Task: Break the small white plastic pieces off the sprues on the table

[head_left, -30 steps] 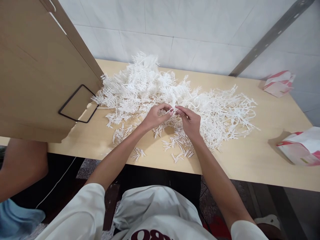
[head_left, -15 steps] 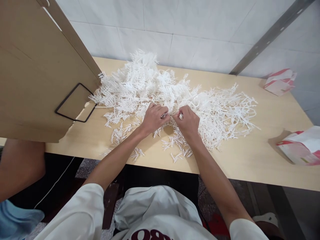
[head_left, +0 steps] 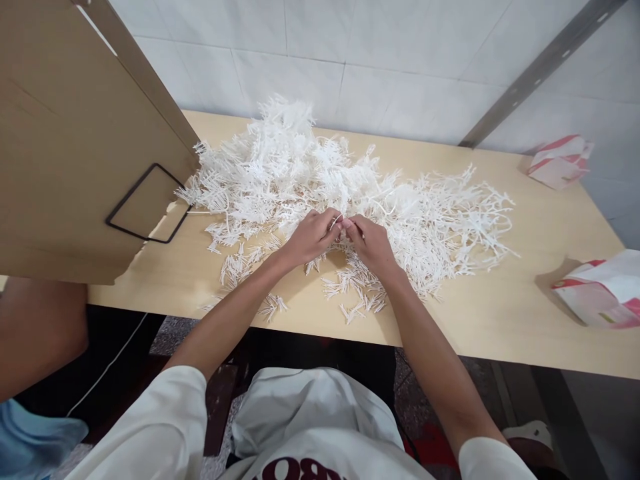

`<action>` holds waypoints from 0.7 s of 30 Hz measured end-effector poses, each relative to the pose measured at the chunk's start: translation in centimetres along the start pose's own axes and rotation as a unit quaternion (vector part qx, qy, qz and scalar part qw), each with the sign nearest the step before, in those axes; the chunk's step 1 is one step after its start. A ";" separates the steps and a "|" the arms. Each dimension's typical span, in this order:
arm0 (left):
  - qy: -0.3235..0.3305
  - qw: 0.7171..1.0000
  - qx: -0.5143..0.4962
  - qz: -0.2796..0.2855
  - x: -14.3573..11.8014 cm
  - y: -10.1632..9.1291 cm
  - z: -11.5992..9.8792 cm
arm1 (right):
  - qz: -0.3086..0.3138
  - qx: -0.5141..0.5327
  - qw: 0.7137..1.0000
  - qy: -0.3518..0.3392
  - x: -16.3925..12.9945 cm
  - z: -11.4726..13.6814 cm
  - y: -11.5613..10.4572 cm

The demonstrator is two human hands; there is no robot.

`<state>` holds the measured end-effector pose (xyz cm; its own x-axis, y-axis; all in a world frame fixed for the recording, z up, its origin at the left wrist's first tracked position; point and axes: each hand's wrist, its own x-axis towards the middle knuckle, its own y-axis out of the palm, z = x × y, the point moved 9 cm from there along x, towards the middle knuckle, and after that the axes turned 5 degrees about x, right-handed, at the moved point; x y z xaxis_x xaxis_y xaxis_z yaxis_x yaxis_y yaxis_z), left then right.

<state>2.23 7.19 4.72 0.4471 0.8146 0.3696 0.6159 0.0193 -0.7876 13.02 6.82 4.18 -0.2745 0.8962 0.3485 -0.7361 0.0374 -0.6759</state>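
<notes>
Both hands meet at table centre: left hand and right hand each pinched shut on one small white plastic sprue piece, thin and branchy. Loose broken sticks at 6 o'clock. Big white sprue pile at 12. Cardboard box at 9, contents hidden. Red-white bags at 3, contents unseen.

Cardboard box at table's left; two red-white paper bags right
</notes>
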 end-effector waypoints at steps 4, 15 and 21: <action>0.001 0.992 0.106 -0.064 -0.3 0.0 0.3 | 0.009 -0.112 0.993 -0.024 0.0 0.6 0.3; -0.088 0.973 0.110 -0.185 -1.0 -1.6 2.3 | -0.184 -0.205 0.950 -0.148 -1.5 2.7 -1.2; -0.147 0.964 -0.097 -0.199 -0.6 -3.8 5.3 | -0.205 -0.025 0.976 -0.065 -1.9 1.9 -1.9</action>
<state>-3.83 9.66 4.92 -0.0365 0.8948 0.4451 0.8235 0.2792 -0.4939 13.79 4.17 6.03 -0.0415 0.7385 0.6730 -0.7700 0.4055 -0.4925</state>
